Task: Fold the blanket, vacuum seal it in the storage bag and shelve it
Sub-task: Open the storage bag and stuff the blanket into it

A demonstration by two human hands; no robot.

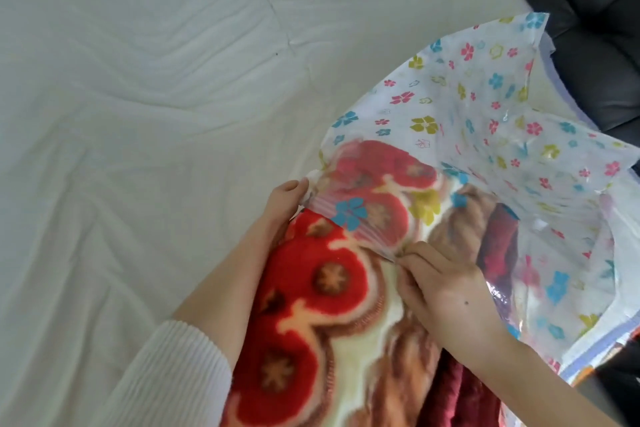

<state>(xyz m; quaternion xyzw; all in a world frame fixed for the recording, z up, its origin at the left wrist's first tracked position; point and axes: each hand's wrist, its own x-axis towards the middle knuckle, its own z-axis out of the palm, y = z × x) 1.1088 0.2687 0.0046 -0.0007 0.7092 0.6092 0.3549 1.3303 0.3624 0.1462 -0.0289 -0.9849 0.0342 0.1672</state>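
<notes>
Lower centre: my left hand (284, 198) and right hand (440, 282) pinched the storage bag (485, 107) mouth; I judged pulling evenly over the blanket (311, 288) best.

My left hand (284, 203) reaches forward, fingers curled in a grip, forearm bare below a white sleeve (166, 374). My right hand (446, 291) pinches with thumb and fingertips, knuckles up.
</notes>
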